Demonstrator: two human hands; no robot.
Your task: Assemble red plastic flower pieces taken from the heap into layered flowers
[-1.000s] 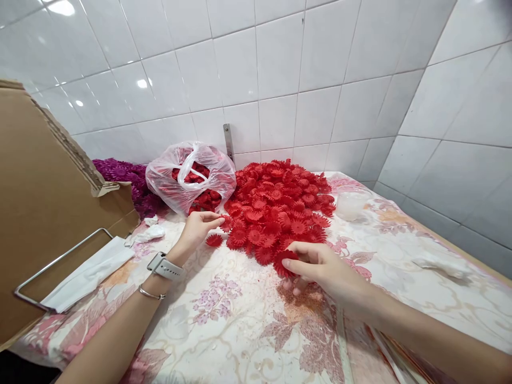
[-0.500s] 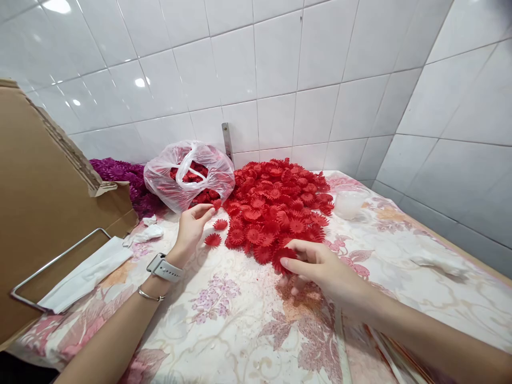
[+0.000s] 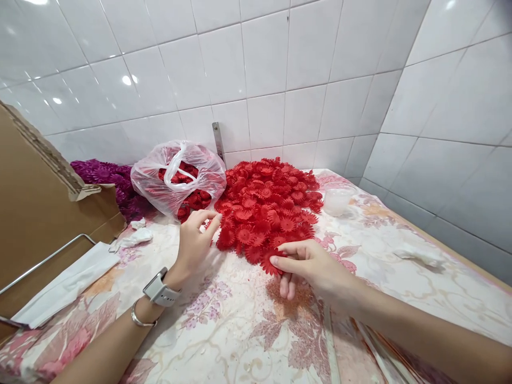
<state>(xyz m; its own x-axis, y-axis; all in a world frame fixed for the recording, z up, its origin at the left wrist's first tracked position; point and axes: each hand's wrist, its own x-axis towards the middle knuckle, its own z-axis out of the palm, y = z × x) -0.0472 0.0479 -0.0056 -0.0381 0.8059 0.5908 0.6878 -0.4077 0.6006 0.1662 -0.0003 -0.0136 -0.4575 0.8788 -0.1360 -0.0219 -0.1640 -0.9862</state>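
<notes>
Between the thumb and fingers of my right hand (image 3: 300,264) is a red artificial flower piece (image 3: 271,261), a flat disc with fringed petals, at the front edge of a heap of red flower pieces (image 3: 264,202). My left hand (image 3: 196,237) hovers at the heap's left side, its thumb and index finger curved towards each other. I see no flower between those fingertips; a bit of red shows through the gap behind them. A light-strapped watch (image 3: 162,288) and a silver bangle (image 3: 142,316) are on my left wrist.
A clear plastic bag (image 3: 178,176) of red flower pieces stands behind my left hand, beside purple flower pieces (image 3: 106,178). A cardboard box (image 3: 44,197) is at left. A translucent tub (image 3: 336,200) stands right of the heap. Behind the floral tablecloth (image 3: 216,346) rises a tiled wall (image 3: 264,58).
My left hand has come nearer and slightly right; the red piece at its fingertips no longer shows there. My right hand keeps its flower. The view has shifted slightly right.
</notes>
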